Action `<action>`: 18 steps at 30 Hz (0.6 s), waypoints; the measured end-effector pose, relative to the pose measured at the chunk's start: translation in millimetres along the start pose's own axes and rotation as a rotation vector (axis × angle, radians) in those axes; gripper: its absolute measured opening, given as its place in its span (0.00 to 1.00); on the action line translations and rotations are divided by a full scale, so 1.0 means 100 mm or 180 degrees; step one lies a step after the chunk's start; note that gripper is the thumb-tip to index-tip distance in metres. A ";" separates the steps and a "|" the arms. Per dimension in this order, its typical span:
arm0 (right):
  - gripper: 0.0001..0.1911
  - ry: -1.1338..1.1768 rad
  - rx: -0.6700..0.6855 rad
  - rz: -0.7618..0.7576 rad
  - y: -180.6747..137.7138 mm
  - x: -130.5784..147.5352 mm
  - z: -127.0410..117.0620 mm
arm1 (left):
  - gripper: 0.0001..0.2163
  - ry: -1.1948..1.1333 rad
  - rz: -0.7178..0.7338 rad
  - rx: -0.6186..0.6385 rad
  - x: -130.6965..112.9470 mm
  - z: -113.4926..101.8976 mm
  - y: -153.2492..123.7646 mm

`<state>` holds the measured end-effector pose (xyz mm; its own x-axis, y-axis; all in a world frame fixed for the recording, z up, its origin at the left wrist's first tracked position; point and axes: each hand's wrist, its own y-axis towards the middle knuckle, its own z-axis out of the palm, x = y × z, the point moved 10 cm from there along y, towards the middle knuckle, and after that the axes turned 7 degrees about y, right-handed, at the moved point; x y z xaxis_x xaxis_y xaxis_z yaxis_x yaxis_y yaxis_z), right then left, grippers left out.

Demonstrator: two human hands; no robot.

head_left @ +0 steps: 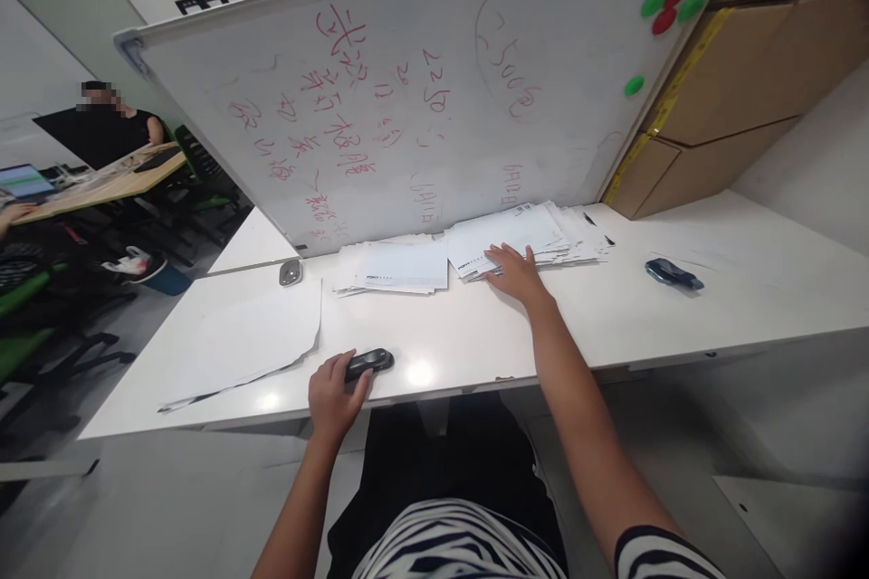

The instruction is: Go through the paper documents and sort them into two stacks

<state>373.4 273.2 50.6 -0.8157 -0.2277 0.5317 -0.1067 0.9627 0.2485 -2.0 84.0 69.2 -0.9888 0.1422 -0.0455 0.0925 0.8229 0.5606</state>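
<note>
On the white table my left hand (336, 391) lies near the front edge, its fingers curled over the end of a black stapler (372, 362). My right hand (514, 275) rests, fingers spread, on the near edge of a messy stack of printed white papers (506, 233) against the whiteboard. Just left of it is a second, flatter stack of papers (407, 266). The undersides of my left fingers are hidden.
A whiteboard (434, 109) with red writing and magnets stands behind the stacks. Cardboard boxes (740, 63) are piled at right. A dark blue stapler-like object (672, 274), a grey computer mouse (291, 272) and large white sheets (251, 335) lie on the table. A person sits at far left.
</note>
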 end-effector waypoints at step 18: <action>0.18 0.0000 -0.1650 0.0032 -0.11 -0.04 -0.59 | 0.18 -0.0066 -0.0002 0.0035 0.02 0.04 -0.03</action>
<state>411.0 254.5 93.4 -0.8153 -0.2187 0.5361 0.1969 0.7661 0.6119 -4.0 84.2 64.7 -0.9862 0.1530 -0.0632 0.0932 0.8290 0.5515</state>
